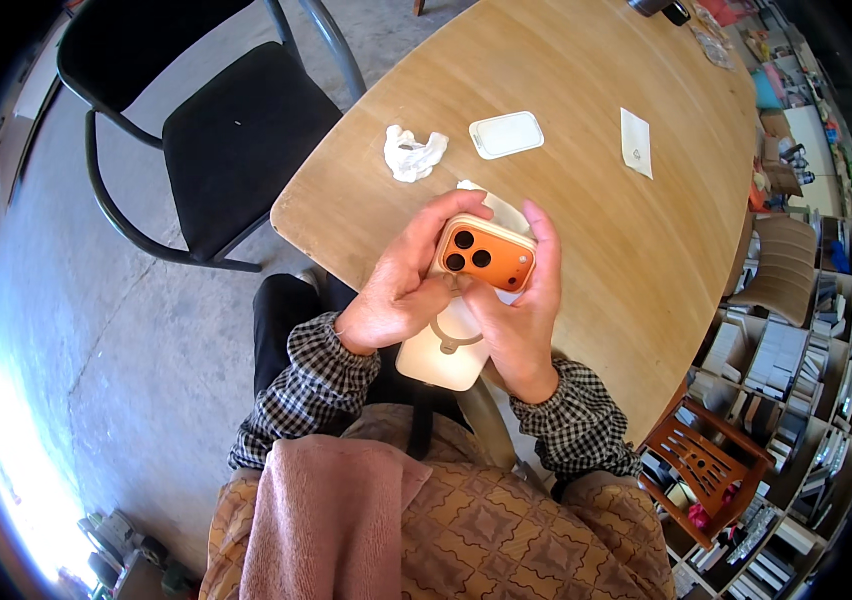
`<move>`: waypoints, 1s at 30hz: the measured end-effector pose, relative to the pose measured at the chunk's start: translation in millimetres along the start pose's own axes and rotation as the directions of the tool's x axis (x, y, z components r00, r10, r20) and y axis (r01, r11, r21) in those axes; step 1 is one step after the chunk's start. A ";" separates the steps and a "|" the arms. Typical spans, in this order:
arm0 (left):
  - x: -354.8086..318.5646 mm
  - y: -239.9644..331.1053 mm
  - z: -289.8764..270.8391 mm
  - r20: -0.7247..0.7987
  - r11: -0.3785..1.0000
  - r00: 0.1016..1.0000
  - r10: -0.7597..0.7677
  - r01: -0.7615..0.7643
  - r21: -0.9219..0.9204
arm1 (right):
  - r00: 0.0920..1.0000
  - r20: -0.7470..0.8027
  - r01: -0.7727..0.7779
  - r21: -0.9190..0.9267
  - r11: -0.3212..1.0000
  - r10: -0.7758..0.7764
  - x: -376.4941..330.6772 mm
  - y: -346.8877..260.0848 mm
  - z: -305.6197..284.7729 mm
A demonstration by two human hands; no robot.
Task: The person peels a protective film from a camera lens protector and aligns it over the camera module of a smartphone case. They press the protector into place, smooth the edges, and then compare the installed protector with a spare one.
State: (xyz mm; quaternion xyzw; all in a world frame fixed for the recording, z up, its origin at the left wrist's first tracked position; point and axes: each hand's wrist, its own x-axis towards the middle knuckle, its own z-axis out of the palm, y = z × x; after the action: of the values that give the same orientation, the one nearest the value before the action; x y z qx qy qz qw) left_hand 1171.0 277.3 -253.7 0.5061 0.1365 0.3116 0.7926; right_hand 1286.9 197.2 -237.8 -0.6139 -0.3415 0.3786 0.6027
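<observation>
Fingers [544, 235] of left hand [394, 292] and right hand [521, 328] grip a cased phone [458, 322] by its edges, thumbs [430, 298] on its back.

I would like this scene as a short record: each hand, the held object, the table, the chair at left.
Left hand: grips the phone at its left side
Right hand: grips its right side
Phone: orange camera area, pale case
Table: wood; crumpled white wad, white tray, white slip
Chair: black, left of table

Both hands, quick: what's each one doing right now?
Left hand: closed, holding the orange phone by its left side.
Right hand: closed, holding the same phone by its right side.
</observation>
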 end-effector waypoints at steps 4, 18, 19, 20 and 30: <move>0.4 -2.4 -2.5 0.004 0.997 1.000 0.022 -0.023 0.077 | 1.000 0.002 0.008 -0.003 1.000 -0.008 1.1 -0.1 0.0; -0.7 -2.6 -0.8 -0.020 0.995 0.999 0.034 -0.032 0.100 | 0.999 -0.029 -0.015 -0.002 1.000 0.015 0.7 1.0 1.8; -0.8 -2.9 -1.2 -0.017 0.993 0.999 0.037 -0.035 0.109 | 1.000 -0.029 -0.012 -0.007 1.000 0.012 0.7 2.2 1.4; -1.0 -3.7 -1.8 -0.014 0.992 0.999 0.040 -0.038 0.117 | 1.000 -0.029 -0.008 -0.012 1.000 0.008 0.6 2.7 1.3; 0.3 -0.2 -2.6 -0.006 0.999 1.000 0.022 -0.022 -0.024 | 0.999 0.014 -0.046 0.101 0.994 0.045 0.2 -3.3 -2.9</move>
State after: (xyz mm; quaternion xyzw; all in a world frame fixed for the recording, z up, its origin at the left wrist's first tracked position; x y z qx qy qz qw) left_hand 1170.0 279.3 -255.0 0.4974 0.1292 0.3234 0.7946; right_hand 1289.8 196.2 -234.5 -0.5878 -0.3114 0.4127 0.6222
